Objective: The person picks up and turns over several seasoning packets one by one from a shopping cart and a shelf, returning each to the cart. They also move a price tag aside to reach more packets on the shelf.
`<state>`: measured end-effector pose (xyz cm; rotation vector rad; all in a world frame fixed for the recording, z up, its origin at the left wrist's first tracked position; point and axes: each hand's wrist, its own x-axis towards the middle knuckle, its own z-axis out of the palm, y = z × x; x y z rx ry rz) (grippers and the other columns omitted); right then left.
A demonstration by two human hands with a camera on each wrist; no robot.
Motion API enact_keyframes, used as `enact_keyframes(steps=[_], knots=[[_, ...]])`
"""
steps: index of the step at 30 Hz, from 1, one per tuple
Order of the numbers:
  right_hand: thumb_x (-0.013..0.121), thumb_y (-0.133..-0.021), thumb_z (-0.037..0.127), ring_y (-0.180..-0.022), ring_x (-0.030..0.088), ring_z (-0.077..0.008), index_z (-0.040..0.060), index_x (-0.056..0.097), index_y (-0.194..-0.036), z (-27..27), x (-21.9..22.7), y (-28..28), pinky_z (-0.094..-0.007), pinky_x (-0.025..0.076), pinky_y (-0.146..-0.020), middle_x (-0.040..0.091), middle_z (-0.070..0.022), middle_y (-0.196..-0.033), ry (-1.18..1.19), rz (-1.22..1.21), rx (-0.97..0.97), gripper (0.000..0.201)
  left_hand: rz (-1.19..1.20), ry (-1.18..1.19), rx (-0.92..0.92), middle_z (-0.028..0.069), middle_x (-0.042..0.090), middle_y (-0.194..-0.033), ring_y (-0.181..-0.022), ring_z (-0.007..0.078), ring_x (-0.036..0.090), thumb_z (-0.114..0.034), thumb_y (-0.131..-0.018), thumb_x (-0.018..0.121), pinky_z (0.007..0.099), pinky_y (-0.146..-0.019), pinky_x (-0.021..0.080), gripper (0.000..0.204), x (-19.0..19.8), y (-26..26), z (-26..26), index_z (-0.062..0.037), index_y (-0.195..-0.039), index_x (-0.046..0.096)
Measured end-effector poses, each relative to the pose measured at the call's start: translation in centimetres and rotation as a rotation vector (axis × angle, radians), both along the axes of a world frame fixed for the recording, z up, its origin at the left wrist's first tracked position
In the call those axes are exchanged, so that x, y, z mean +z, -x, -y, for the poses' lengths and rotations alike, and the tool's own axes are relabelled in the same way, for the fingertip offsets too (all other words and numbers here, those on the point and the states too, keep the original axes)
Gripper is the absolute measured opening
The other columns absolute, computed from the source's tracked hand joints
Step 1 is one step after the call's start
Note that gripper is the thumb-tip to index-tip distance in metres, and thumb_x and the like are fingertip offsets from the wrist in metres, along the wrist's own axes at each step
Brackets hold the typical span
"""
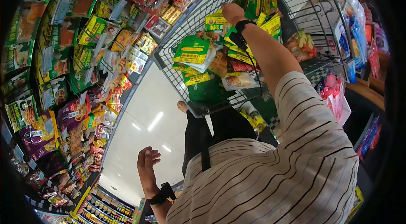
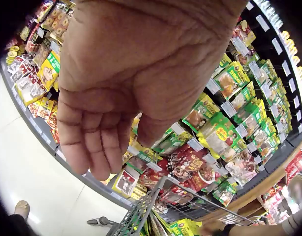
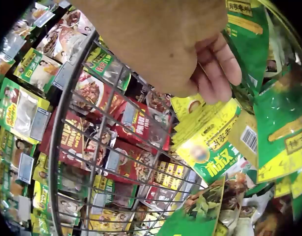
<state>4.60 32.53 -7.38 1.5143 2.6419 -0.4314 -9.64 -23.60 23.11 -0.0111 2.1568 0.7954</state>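
Note:
My right hand [image 1: 233, 14] reaches over the shopping cart [image 1: 169, 64], its fingers curled at the top of a stack of yellow-and-green food packs [image 1: 215, 23]. In the right wrist view the fingertips [image 3: 220, 91] overlap the upper edges of these packs [image 3: 217, 147]; the thumb is hidden. More green and yellow packs [image 1: 192, 50] lie in the cart around them. My left hand [image 1: 148, 165] hangs in the air beside my body, fingers loosely bent and holding nothing. The left wrist view shows its palm [image 2: 136, 78] in front of the shelves.
Shelves of hanging food packs [image 1: 55, 76] line the left side, with price tags in front. Pale shiny floor [image 1: 148, 110] runs between shelf and cart. To the right of the cart are boxes [image 1: 321, 12] and pink packaged goods [image 1: 332, 88].

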Motion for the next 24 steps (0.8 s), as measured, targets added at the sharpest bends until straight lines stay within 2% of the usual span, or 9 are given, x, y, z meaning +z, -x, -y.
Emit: enact_keyframes(steps=[5,9,10,13,16,19,20,23,24], knots=[[0.052,-0.092,0.012,-0.088,0.07,-0.0365,0.0099,0.068,-0.108,1.5,6.7,0.0,-0.0486,0.056,-0.074,0.072,-0.0173,-0.094,-0.05,-0.03,0.08,0.023,0.01,-0.072,-0.031,0.0123,0.068,-0.098,-0.092,0.0219,0.068,-0.037,-0.102,0.054,0.034,-0.08,0.054,0.043,0.0,0.6,0.0,0.0021,-0.119,0.059],[0.053,-0.089,0.012,-0.084,0.069,-0.0394,0.0074,0.064,-0.098,2.7,13.7,-2.0,-0.0506,0.055,-0.071,0.07,-0.019,-0.089,-0.165,-0.112,0.162,0.015,-0.006,-0.15,-0.043,0.0107,0.068,-0.097,-0.091,0.02,0.067,-0.034,-0.102,0.054,0.0327,-0.08,0.054,0.038,0.1,1.6,-0.3,0.0002,-0.117,0.06],[0.054,-0.088,0.013,-0.084,0.068,-0.0403,0.0058,0.062,-0.096,3.0,15.3,-2.5,-0.0508,0.054,-0.071,0.07,-0.0194,-0.086,-0.119,-0.186,0.152,0.013,-0.012,-0.167,-0.049,0.0103,0.069,-0.096,-0.09,0.0194,0.067,-0.033,-0.102,0.054,0.0323,-0.08,0.053,0.037,0.1,2.0,-0.5,-0.0002,-0.117,0.061],[0.052,-0.09,0.013,-0.081,0.068,-0.0386,0.005,0.06,-0.097,4.5,21.4,-4.1,-0.0483,0.053,-0.069,0.07,-0.0187,-0.082,-0.13,-0.309,0.297,0.014,-0.025,-0.23,-0.092,0.0098,0.067,-0.096,-0.088,0.0191,0.066,-0.038,-0.1,0.055,0.0324,-0.079,0.054,0.042,0.2,3.1,-0.7,0.0002,-0.117,0.06],[0.052,-0.095,0.011,-0.073,0.07,-0.0226,0.0007,0.057,-0.096,8.5,29.3,-4.5,-0.0343,0.053,-0.068,0.068,-0.0113,-0.074,0.197,-0.536,0.275,0.011,-0.014,-0.319,-0.172,0.0106,0.068,-0.097,-0.089,0.0194,0.067,-0.036,-0.101,0.054,0.0327,-0.079,0.054,0.04,-0.5,5.2,-1.0,0.0003,-0.118,0.06],[0.054,-0.098,0.01,-0.077,0.068,-0.0104,0.0005,0.058,-0.103,13.3,36.2,-3.6,-0.0258,0.051,-0.071,0.068,-0.0039,-0.076,0.42,-0.689,0.252,0.011,-0.016,-0.448,-0.257,0.0135,0.068,-0.103,-0.091,0.0204,0.068,-0.038,-0.103,0.05,0.0328,-0.078,0.055,0.044,-0.6,7.6,-2.5,0.0015,-0.121,0.058],[0.054,-0.099,0.009,-0.083,0.068,-0.0091,-0.0002,0.058,-0.108,14.5,37.9,-3.2,-0.0251,0.051,-0.075,0.069,-0.003,-0.082,0.431,-0.69,0.329,0.013,-0.01,-0.486,-0.26,0.0147,0.068,-0.105,-0.092,0.0211,0.068,-0.039,-0.103,0.049,0.0331,-0.077,0.055,0.046,0.1,8.1,-3.5,0.002,-0.122,0.058],[0.055,-0.099,0.008,-0.085,0.067,-0.0094,-0.0007,0.058,-0.106,20.0,42.7,-1.5,-0.0258,0.051,-0.076,0.068,-0.0038,-0.085,0.488,-0.79,0.455,0.012,0.1,-0.687,-0.22,0.0194,0.065,-0.117,-0.097,0.0251,0.068,-0.045,-0.104,0.045,0.035,-0.078,0.057,0.055,1.9,9.6,-5.4,0.0037,-0.128,0.054],[0.056,-0.096,0.011,-0.084,0.063,-0.0071,0.0017,0.061,-0.102,22.2,44.1,-0.8,-0.0247,0.05,-0.074,0.069,-0.0027,-0.088,0.57,-0.843,0.407,0.012,0.189,-0.754,-0.216,0.0202,0.063,-0.12,-0.1,0.0262,0.067,-0.048,-0.104,0.045,0.0366,-0.08,0.058,0.059,2.4,10.2,-6.0,0.0039,-0.13,0.052]])
